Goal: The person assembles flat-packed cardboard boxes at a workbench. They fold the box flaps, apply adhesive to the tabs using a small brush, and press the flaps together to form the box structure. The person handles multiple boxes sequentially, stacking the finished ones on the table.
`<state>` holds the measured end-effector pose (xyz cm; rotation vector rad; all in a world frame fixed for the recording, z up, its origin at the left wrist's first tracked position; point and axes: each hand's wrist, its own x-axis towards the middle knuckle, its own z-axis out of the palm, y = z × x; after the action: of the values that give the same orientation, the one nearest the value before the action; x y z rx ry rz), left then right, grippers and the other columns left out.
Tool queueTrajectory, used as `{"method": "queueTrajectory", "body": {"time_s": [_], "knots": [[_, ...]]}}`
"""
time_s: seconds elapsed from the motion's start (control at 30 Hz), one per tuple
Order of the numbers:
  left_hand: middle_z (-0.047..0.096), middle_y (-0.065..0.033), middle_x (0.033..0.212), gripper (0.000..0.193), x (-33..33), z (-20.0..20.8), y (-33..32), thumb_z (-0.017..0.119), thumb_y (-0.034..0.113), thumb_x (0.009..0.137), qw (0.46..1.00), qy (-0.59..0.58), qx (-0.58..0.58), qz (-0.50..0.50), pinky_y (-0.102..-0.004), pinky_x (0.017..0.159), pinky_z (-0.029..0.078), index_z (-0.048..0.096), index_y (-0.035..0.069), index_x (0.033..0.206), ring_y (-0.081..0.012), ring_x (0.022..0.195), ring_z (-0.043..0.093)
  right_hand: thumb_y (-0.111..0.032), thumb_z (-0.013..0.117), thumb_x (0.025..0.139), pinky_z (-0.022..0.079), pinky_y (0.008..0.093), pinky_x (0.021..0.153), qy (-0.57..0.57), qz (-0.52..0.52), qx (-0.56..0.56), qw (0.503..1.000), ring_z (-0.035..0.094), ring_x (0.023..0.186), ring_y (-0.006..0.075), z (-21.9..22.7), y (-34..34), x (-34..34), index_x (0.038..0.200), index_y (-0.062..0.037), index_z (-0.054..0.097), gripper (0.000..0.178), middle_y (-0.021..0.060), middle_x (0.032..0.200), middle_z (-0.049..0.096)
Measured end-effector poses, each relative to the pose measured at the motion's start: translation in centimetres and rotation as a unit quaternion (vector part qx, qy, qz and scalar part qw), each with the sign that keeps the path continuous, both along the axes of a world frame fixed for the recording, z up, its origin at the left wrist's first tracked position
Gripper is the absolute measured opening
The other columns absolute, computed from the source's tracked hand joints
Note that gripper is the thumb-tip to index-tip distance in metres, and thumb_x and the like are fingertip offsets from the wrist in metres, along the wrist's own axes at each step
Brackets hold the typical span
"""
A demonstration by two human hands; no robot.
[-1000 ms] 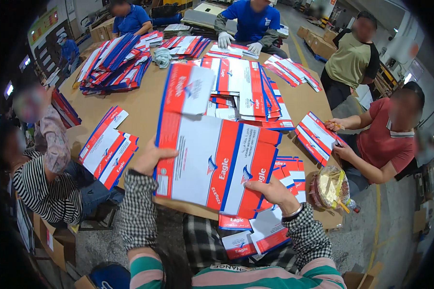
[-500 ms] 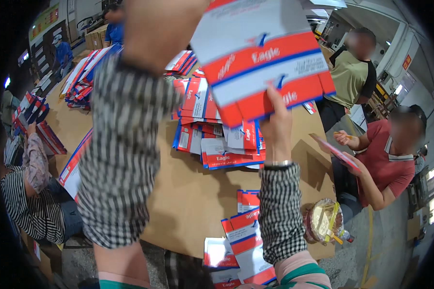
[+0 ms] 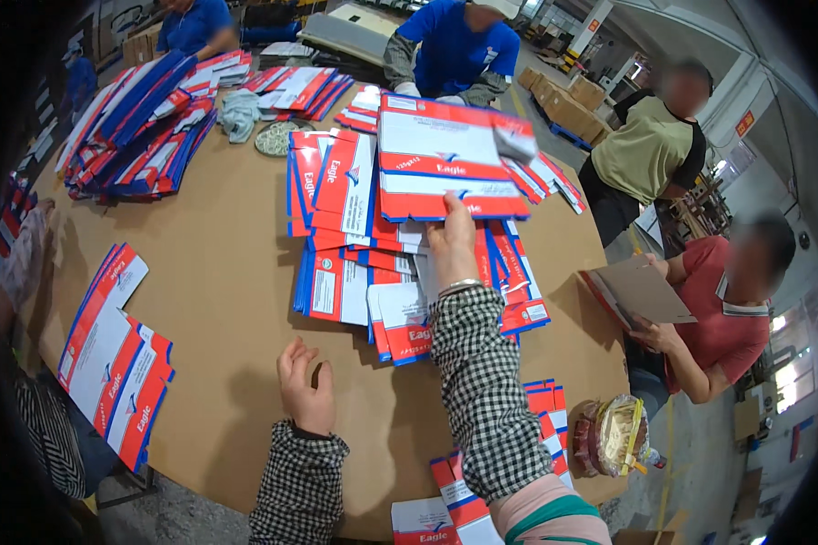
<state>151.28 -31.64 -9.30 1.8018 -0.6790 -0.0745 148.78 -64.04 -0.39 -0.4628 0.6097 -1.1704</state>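
My right hand [image 3: 454,243] grips the near edge of a flat red, white and blue carton blank [image 3: 441,141], thumb on top. The blank is held over a loose pile of similar carton blanks [image 3: 345,282] in the middle of the table. Its far right end is smeared by motion. My left hand [image 3: 307,386] holds nothing, its fingers slightly curled and thumb apart, just above the brown table [image 3: 218,300] and nearer to me than the pile. By my right forearm lie more carton blanks [image 3: 454,481].
Taller stacks of carton blanks [image 3: 136,136] stand at the far left, and a few blanks [image 3: 114,372] lie at the left edge. A bagged tub [image 3: 613,434] sits at the right edge. Co-workers stand or sit around; one in red [image 3: 732,291] holds a carton blank [image 3: 641,295].
The carton blank has gone from raised close before me to lower over the pile. My left arm has dropped from across the view to the near table. The person in red has turned their blank.
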Motion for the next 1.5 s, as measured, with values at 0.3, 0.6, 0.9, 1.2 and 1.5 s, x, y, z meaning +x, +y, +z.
{"method": "queueTrajectory", "body": {"time_s": [0.3, 0.6, 0.9, 1.2, 1.5], "knots": [[0.054, -0.0185, 0.117, 0.019, 0.3, 0.0, -0.1, 0.063, 0.003, 0.077, 1.0, 0.006, -0.028, -0.007, -0.0387, 0.092, 0.045, 0.061, -0.005, 0.094, -0.0315, 0.107, 0.055, -0.012, 0.047, 0.094, 0.053, 0.0465, 0.086, 0.064, 0.012, 0.004, 0.998, 0.057, 0.107, 0.0304, -1.1, -1.0, -0.1, 0.121, 0.0032, 0.043, 0.032, 0.0158, 0.119, 0.053], [0.055, -0.0182, 0.115, 0.019, 0.2, 0.3, 0.1, 0.063, 0.003, 0.077, 1.0, 0.002, -0.027, -0.01, -0.0389, 0.09, 0.045, 0.062, -0.005, 0.093, -0.0318, 0.106, 0.055, -0.025, 0.046, 0.097, 0.05, 0.0567, 0.09, 0.114, 0.118, 0.014, 0.986, 0.054, 0.112, 0.0374, 0.7, 1.6, -0.4, 0.127, 0.0022, 0.036, 0.042, 0.0219, 0.123, 0.05], [0.056, -0.017, 0.114, 0.017, 0.5, 0.0, 0.3, 0.062, 0.004, 0.078, 1.0, -0.004, -0.03, -0.006, -0.0373, 0.09, 0.046, 0.062, -0.005, 0.093, -0.0303, 0.104, 0.056, -0.04, 0.037, 0.1, 0.052, 0.0508, 0.089, 0.167, 0.2, 0.004, 0.966, 0.059, 0.106, 0.0382, 2.1, 2.3, -1.0, 0.129, 0.0025, 0.037, 0.051, 0.027, 0.12, 0.053], [0.056, -0.0168, 0.113, 0.017, 0.3, 0.2, 0.1, 0.063, 0.002, 0.077, 1.0, 0.002, -0.028, -0.01, -0.0372, 0.089, 0.046, 0.062, -0.005, 0.093, -0.0302, 0.104, 0.056, -0.043, 0.041, 0.098, 0.052, 0.0493, 0.09, 0.154, 0.227, -0.017, 0.962, 0.058, 0.108, 0.0385, 1.9, 2.1, -1.6, 0.127, 0.0001, 0.038, 0.053, 0.0252, 0.118, 0.055], [0.056, -0.017, 0.113, 0.017, 0.3, -0.2, 0.2, 0.063, 0.002, 0.076, 1.0, -0.006, -0.027, -0.011, -0.0368, 0.09, 0.046, 0.062, -0.005, 0.092, -0.0298, 0.105, 0.056, -0.046, 0.036, 0.098, 0.055, 0.0449, 0.086, 0.182, 0.225, -0.051, 0.956, 0.061, 0.104, 0.0374, 1.5, 2.3, -1.6, 0.127, 0.0049, 0.038, 0.058, 0.0276, 0.117, 0.055]]}}
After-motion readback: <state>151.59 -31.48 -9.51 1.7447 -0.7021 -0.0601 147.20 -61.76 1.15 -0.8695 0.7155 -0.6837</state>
